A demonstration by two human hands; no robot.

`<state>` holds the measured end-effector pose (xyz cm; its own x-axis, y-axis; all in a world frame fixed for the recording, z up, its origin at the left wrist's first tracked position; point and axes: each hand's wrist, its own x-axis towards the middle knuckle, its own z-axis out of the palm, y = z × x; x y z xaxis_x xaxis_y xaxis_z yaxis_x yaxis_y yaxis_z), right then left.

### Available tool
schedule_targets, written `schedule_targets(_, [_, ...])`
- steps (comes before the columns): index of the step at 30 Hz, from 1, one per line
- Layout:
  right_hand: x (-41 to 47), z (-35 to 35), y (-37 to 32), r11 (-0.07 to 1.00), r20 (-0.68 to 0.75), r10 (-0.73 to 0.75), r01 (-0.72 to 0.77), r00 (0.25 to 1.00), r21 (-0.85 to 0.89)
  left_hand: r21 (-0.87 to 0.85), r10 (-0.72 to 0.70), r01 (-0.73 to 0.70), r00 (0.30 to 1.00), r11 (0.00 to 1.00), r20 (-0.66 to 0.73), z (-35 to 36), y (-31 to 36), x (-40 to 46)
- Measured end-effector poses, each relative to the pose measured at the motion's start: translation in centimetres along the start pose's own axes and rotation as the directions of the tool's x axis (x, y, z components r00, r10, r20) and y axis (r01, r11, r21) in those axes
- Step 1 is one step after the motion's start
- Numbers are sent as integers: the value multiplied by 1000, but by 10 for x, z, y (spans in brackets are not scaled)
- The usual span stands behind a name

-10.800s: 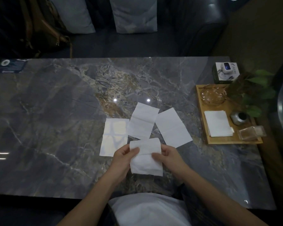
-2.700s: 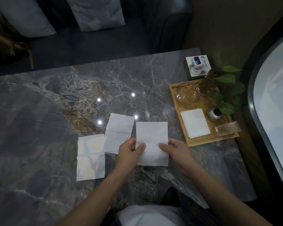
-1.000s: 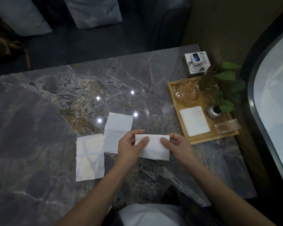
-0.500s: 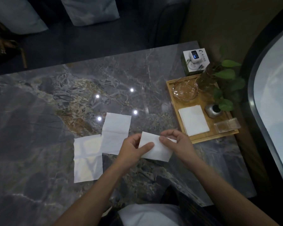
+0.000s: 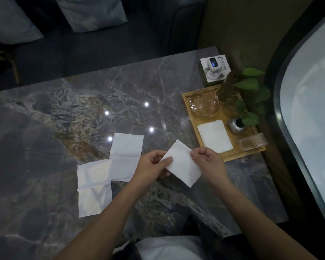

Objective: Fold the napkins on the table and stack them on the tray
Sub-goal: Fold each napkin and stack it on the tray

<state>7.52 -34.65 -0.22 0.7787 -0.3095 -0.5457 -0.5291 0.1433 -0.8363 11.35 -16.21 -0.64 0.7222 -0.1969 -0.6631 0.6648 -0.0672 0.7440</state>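
Observation:
Both hands hold one folded white napkin [image 5: 182,164] just above the marble table [image 5: 64,119], turned like a diamond. My left hand [image 5: 150,166] pinches its left corner, thumb on top. My right hand [image 5: 207,162] grips its right edge. Two unfolded napkins lie flat to the left: one [image 5: 125,156] beside my left hand, another [image 5: 94,186] nearer the front, overlapping slightly. On the wooden tray [image 5: 233,156] at the right rests a stack of folded napkins [image 5: 215,136].
The tray also carries a glass ashtray [image 5: 203,105], a small metal pot [image 5: 235,125], a clear plastic box [image 5: 251,144] and a leafy plant [image 5: 246,94]. A white boxed device [image 5: 214,69] stands behind the tray. A dark sofa with cushions lies beyond the table.
The held napkin, full size at first, was folded in half into a strip, then rotated; it now sits as a smaller diamond, nearer the tray.

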Motion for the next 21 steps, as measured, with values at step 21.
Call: schedule_targets(21, [37,-72,-2,976,-411,-44,-49,910,-214,460,198,-151,979,875,-55,91,34,92])
